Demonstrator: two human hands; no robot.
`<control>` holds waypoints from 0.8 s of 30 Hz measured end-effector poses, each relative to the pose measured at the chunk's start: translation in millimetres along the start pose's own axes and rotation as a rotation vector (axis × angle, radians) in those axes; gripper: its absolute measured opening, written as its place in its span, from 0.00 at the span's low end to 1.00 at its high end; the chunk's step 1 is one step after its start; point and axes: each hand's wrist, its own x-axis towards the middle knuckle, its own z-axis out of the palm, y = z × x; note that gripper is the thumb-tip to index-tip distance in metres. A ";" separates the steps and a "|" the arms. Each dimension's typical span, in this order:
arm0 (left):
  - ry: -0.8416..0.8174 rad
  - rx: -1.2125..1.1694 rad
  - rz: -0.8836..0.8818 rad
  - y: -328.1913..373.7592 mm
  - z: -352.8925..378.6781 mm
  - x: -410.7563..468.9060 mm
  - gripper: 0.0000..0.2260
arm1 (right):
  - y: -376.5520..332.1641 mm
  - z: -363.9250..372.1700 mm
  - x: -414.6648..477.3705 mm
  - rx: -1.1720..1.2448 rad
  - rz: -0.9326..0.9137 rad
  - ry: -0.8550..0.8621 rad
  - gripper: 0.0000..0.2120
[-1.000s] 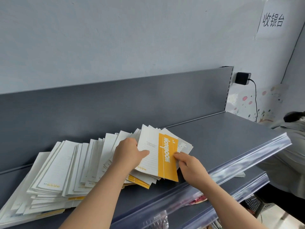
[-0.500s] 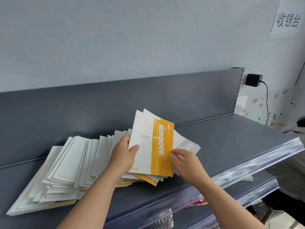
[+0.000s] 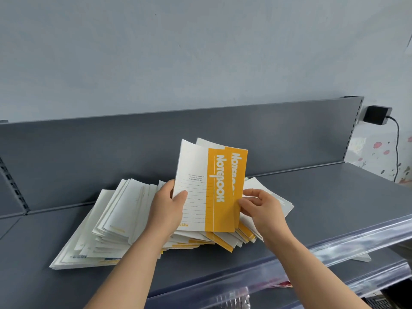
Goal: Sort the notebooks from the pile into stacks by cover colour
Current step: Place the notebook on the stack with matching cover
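Grey metal shelf [image 3: 323, 197] against a pale blue wall, black plug [image 3: 376, 118] at upper right. Fanned pile of notebooks [image 3: 116, 221] lying at centre left of the shelf. Raised upright above the pile at frame centre: two notebooks [image 3: 200, 188], white and yellow covers, "Notebook" printed along each yellow band. Left hand [image 3: 166, 208] closed on their left edge, thumb across the front cover. Right hand [image 3: 263, 208] pinching the lower right edge of the rear one.
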 end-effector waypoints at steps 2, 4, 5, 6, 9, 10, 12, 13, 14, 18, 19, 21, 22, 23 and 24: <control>0.012 -0.010 0.011 -1.1 -3.1 0.4 0.11 | -3.3 3.2 0.6 0.044 -0.010 -0.024 0.06; 0.005 -0.011 0.004 -2.4 -6.1 0.7 0.12 | -7.6 8.2 1.1 0.062 -0.029 -0.047 0.05; 0.005 -0.005 -0.009 -3.6 -7.8 1.1 0.12 | -9.6 11.3 1.3 0.068 -0.043 -0.057 0.06; 0.010 0.001 -0.026 -4.9 -9.9 1.4 0.12 | -11.6 15.2 1.4 0.064 -0.057 -0.067 0.06; 0.052 0.015 -0.087 -9.5 -18.2 1.2 0.10 | -17.5 29.4 0.2 -0.012 -0.113 -0.104 0.09; 0.073 0.018 -0.104 -11.9 -21.8 1.2 0.09 | -19.1 35.4 -1.0 -0.042 -0.136 -0.129 0.11; 0.118 0.004 -0.139 -17.4 -31.2 0.8 0.09 | -23.5 49.6 -4.8 -0.087 -0.180 -0.187 0.15; 0.138 -0.003 -0.155 -21.5 -37.3 1.3 0.09 | -25.9 57.1 -7.2 -0.100 -0.203 -0.216 0.15; 0.155 -0.011 -0.166 -24.9 -44.1 1.4 0.10 | -28.1 65.1 -9.5 -0.110 -0.225 -0.242 0.15; 0.193 -0.059 -0.191 -36.0 -79.3 -3.2 0.14 | -34.1 97.9 -17.9 -0.118 -0.267 -0.301 0.09; 0.210 -0.064 -0.188 -35.8 -90.1 -6.7 0.14 | -36.0 107.1 -20.2 -0.119 -0.278 -0.301 0.10; 0.254 -0.054 -0.179 -34.3 -113.4 -14.9 0.14 | -40.9 126.9 -27.0 -0.112 -0.314 -0.313 0.10; 0.270 -0.054 -0.176 -33.7 -125.3 -19.7 0.14 | -44.0 137.3 -31.5 -0.110 -0.332 -0.326 0.10; 0.277 -0.049 -0.168 -34.4 -137.9 -24.7 0.15 | -47.1 148.5 -36.7 -0.109 -0.348 -0.339 0.11; 0.274 -0.036 -0.157 -36.1 -150.6 -29.9 0.15 | -49.4 160.2 -41.2 -0.118 -0.361 -0.350 0.12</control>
